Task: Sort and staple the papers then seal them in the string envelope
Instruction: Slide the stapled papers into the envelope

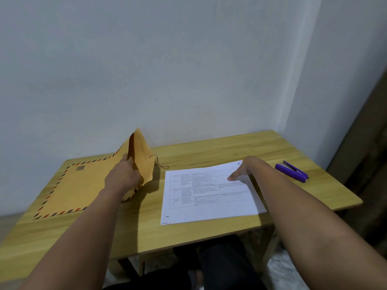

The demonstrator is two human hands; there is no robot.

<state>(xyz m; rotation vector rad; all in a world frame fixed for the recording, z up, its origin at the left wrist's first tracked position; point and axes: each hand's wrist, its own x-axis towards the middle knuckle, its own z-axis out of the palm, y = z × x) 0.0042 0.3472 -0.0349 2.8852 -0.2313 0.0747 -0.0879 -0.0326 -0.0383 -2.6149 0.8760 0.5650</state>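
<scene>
We are at the envelope step. Our left hand (125,176) pinches the flap (141,155) of the string envelope (73,189) and lifts it upright, while the envelope's body lies flat on the left of the bench (209,151); its string (160,163) dangles loose from the flap. Our right hand (244,168) rests on the far right part of the papers (209,197), thumb straight against the top sheet; how its other fingers lie we cannot tell. The stack lies squared up in the middle of the bench, just right of the envelope. The purple stapler (292,171) lies apart to the right, untouched. A small dark mark sits at the stack's far corner, but we cannot tell whether it is a staple. Next, we judge, the stack needs gathering and sliding into the held-open mouth, edges kept together.
</scene>
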